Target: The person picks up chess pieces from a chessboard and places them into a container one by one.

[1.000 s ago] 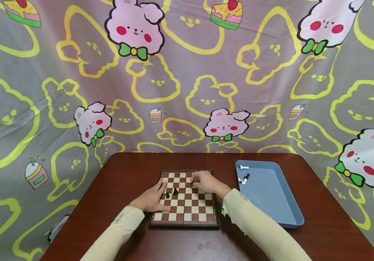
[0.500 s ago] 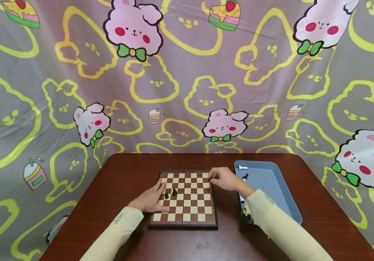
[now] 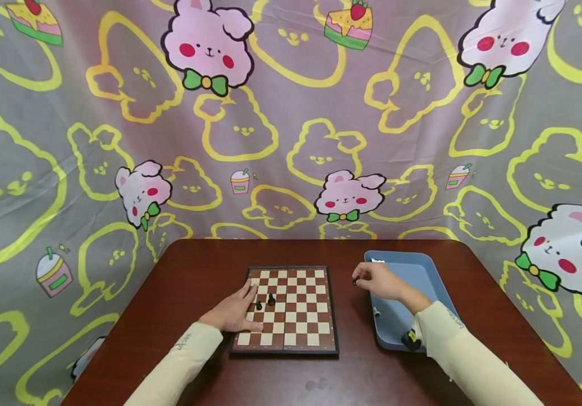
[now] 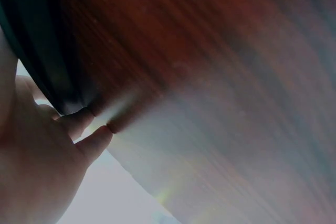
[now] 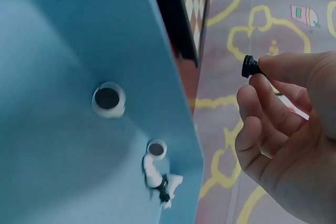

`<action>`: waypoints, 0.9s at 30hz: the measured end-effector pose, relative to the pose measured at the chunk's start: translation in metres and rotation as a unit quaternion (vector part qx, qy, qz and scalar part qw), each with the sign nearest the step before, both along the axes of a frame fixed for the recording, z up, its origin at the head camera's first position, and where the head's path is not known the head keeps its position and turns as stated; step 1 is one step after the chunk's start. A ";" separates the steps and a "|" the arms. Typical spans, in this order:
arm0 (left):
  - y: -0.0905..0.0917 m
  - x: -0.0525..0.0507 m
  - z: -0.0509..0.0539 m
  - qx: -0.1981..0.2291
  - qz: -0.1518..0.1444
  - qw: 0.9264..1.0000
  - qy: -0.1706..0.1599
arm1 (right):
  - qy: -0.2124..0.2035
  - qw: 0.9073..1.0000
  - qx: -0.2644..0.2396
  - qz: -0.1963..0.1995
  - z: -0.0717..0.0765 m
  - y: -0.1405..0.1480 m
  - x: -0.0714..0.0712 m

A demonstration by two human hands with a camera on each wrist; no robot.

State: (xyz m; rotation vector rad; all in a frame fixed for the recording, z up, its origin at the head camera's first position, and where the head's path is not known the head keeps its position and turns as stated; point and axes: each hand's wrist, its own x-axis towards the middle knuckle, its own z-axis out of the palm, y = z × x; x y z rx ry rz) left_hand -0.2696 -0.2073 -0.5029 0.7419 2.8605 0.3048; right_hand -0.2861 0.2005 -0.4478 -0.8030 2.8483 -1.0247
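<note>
My left hand (image 3: 231, 313) rests on the left edge of a brown-and-cream chessboard (image 3: 308, 307), fingers spread. In the left wrist view, fingertips (image 4: 100, 139) show beside the board's dark edge (image 4: 39, 40). Two black chess pieces stand on the board near that hand: a taller one (image 3: 271, 300) and a shorter one (image 3: 259, 305). Between thumb and fingertips, my right hand (image 3: 382, 282) pinches a small black chess piece (image 5: 250, 67), its base outward. That hand is above the left rim of a blue-grey tray (image 3: 420, 257). The held piece's top is hidden by the fingers.
Inside the tray lie white chess pieces (image 5: 108, 99) and a black one (image 5: 164, 195), close to its left wall. A strip of dark wooden table (image 3: 349, 321) separates board and tray. A patterned cloth (image 3: 291, 141) hangs behind the table.
My right hand has moved right, from over the board's upper middle past its right edge to the tray's left rim, carrying the black chess piece. The left hand has stayed on the board.
</note>
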 end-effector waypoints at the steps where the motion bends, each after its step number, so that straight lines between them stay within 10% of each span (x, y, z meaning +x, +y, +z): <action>1: 0.000 -0.001 0.000 -0.001 0.001 1.000 0.001 | 0.001 1.000 0.000 -0.002 -0.001 0.004 0.000; 27: 0.000 -0.002 0.000 -0.010 0.011 1.000 -0.011 | 0.019 0.999 -0.001 -0.035 -0.011 0.057 0.011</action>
